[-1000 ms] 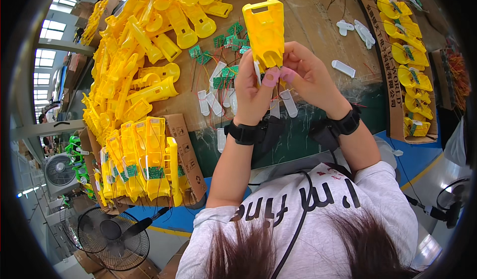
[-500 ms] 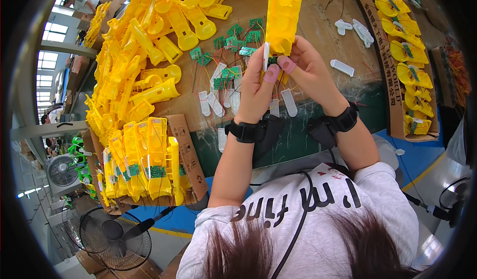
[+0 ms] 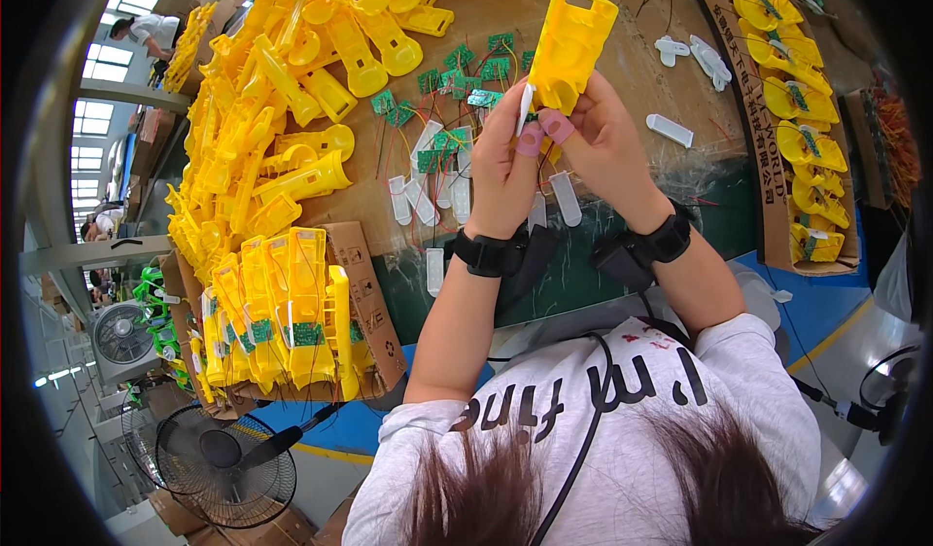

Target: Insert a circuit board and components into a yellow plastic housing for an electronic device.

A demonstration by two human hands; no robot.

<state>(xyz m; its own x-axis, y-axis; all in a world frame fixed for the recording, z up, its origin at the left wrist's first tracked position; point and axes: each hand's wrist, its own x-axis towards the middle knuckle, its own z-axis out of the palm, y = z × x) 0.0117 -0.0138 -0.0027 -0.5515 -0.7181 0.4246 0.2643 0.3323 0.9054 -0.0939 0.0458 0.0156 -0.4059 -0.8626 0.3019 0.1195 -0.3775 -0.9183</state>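
Between my two hands a yellow plastic housing [image 3: 575, 42] is held up above the table, its slotted end pointing away and tilted to the right. My left hand [image 3: 503, 167] is closed on its near left side, with a narrow white plastic piece [image 3: 526, 105] standing by the fingers. My right hand [image 3: 610, 152] grips the near right side. Pink covers wrap both thumbs, which press close together at the housing's near end. A bit of green board shows there, mostly hidden by the thumbs.
Green circuit boards [image 3: 442, 147] with thin wires and white plastic strips [image 3: 565, 200] lie beyond and left of my hands. Yellow housings [image 3: 301, 89] are heaped at the left. Cardboard boxes holding yellow parts stand near left [image 3: 363, 288] and at right [image 3: 768, 176]. A fan [image 3: 225, 463] stands lower left.
The housing's far end has swung to the right and come slightly nearer. Both hands have shifted a little with it, keeping their grip. A person has come into view in the background at upper left.
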